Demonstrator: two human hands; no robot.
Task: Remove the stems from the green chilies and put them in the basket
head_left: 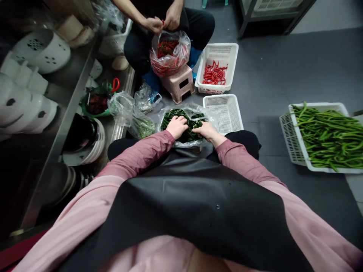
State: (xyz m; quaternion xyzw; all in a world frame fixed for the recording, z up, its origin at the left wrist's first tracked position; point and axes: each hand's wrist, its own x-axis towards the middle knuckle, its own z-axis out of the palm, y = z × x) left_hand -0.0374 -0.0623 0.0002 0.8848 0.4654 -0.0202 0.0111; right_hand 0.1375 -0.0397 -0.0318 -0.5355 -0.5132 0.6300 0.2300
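Between my knees sits a clear plastic bag [212, 115] full of long green chili peppers [173, 114]. My left hand [177, 127] lies over the peppers at the left, with its fingers curled down into them; the fingertips are partly hidden. At the right side of the bag, my right hand [206, 131] has thumb and fingers closed round a few green chili peppers with pale stem ends. Just beyond my right hand stands a white perforated basket [239, 120] with bare mesh showing.
Across from me a person's hands [163, 20] hold a red chili over a bag of red chilies [168, 60] on a pink stool [180, 82]. Red chilies lie in another white basket [234, 64]. Long green beans [329, 136] fill a basket at right. Metal shelving [70, 102] with dishes runs along the left.
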